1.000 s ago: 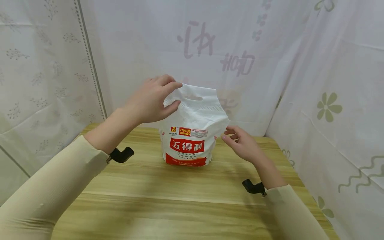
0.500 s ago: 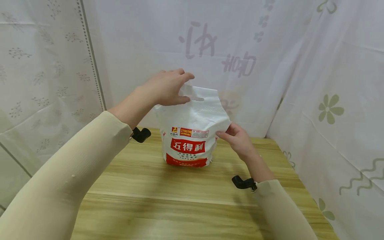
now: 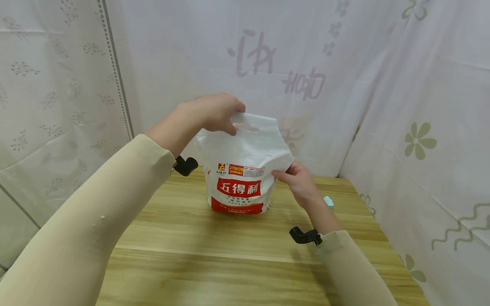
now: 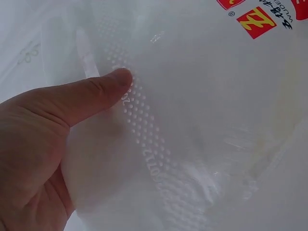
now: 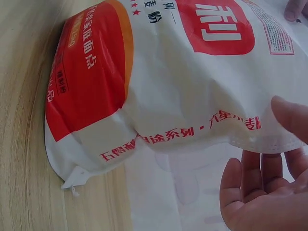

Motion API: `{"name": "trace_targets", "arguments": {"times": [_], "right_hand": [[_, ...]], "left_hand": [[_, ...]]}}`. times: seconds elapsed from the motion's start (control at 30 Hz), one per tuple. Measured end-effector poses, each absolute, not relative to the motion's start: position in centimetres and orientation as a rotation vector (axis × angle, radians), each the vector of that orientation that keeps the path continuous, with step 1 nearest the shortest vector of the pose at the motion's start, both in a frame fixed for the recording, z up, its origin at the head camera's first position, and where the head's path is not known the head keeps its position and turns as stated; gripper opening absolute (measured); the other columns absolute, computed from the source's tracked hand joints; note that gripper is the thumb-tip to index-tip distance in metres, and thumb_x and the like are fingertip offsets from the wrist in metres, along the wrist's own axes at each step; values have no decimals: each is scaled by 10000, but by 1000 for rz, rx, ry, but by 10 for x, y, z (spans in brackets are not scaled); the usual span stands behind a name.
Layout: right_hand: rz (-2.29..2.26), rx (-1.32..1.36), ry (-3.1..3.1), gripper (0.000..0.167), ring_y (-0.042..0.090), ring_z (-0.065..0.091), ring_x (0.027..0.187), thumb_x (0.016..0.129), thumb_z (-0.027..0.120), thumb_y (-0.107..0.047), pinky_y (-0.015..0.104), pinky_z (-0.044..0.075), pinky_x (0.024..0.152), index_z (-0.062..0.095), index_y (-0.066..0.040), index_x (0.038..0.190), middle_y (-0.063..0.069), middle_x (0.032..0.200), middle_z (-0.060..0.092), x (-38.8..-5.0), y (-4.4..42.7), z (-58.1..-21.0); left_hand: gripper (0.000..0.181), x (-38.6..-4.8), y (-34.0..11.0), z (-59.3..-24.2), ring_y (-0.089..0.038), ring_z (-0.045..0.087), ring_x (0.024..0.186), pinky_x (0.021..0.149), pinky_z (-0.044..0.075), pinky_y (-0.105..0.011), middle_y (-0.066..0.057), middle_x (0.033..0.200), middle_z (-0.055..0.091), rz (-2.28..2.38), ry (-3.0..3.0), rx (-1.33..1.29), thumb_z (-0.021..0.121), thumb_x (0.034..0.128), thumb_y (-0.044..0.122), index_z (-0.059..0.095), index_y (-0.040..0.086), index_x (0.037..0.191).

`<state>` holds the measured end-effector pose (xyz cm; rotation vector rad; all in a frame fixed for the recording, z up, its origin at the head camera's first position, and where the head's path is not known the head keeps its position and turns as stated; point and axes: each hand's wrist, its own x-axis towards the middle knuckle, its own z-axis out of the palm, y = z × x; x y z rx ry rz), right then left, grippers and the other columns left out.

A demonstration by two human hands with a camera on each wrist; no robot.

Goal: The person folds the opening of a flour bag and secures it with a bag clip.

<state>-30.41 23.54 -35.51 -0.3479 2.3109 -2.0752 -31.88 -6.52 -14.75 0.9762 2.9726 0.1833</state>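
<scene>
2 pale cream sleeves (image 3: 86,216), the left one finely ribbed; at each cuff (image 3: 162,154), 1 smooth black fitting (image 3: 186,166), elbow-shaped with a blunt end.

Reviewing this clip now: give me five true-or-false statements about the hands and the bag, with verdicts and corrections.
1. The left hand pinches the white bag near its top edge. True.
2. The bag lies flat. False: it stands upright on the wooden table.
3. The right hand pinches the bag's side. True.
4. The right hand is higher than the left. False: it is lower.
5. A small pale blue item lies right of the bag. True.
</scene>
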Motion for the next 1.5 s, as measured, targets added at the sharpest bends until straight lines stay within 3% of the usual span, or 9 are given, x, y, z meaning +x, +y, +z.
{"name": "trace_targets", "arguments": {"times": [0.17,0.37,0.47,0.63,0.73,0.9,1.1,1.3,1.5], "right_hand": [[-2043,-341,2364,353,121,658,1172,1054,736,-132,427,495,1155,663,-46,1388,-113,1190,733,-306,235,-358],[-2046,-315,2401,398,138,659,1199,1053,750,-161,466,466,1182,651,-39,1419,-121,1208,738,-306,236,-361],[-2042,-300,2435,359,152,655,1162,1053,756,-182,400,509,1127,668,-61,1379,-112,1152,737,-306,238,-362],[-2064,-289,2439,276,152,635,1076,1052,756,-167,282,569,996,710,-109,1318,-104,1087,718,-306,242,-365],[-2088,-293,2404,249,130,636,1075,1056,749,-160,276,573,972,736,-186,1303,-124,1116,724,-306,246,-365],[-2166,-299,2308,245,102,657,1094,1067,721,-115,302,573,987,746,-274,1250,-140,1146,741,-306,251,-367],[-2290,-332,2203,271,103,669,1060,1061,704,-52,305,589,976,783,-294,1156,-134,1107,764,-304,255,-369],[-2365,-434,2101,352,101,674,1018,1068,648,19,290,585,950,811,-293,1086,-119,1066,771,-303,257,-371],[-2397,-587,1968,427,112,682,1042,1103,506,27,330,566,984,822,-260,1086,-94,1082,768,-301,262,-372]], "left_hand": [[213,-318,-64,-147,-268,677,1004,923,580,-407,-72,1165,744,179,2935,954,746,1001,109,719,87,1212],[219,-315,-65,-148,-286,699,1020,958,612,-416,-93,1191,740,233,2910,961,732,1021,78,707,71,1239],[193,-315,-67,-149,-288,702,1024,957,617,-415,-89,1185,735,240,2914,980,725,1026,79,710,77,1218],[29,-315,-73,-152,-276,643,1007,893,572,-386,-90,1086,698,291,2914,1025,694,1032,61,691,87,1043],[99,-316,-77,-153,-276,642,996,881,576,-384,-94,1083,705,396,2889,1047,657,1031,16,725,88,1027],[260,-318,-84,-154,-276,718,956,906,636,-403,-96,1135,772,552,2822,1071,625,1026,-5,827,110,1143],[345,-318,-89,-153,-249,757,938,890,637,-378,-65,1124,819,624,2776,1090,573,1038,57,845,152,1227],[448,-315,-91,-151,-242,761,1057,971,630,-425,-38,1227,808,742,2716,992,505,1020,55,833,215,1281],[354,-311,-91,-150,-263,755,1038,943,632,-443,-60,1173,813,763,2718,954,536,1040,190,862,198,1179]]}}
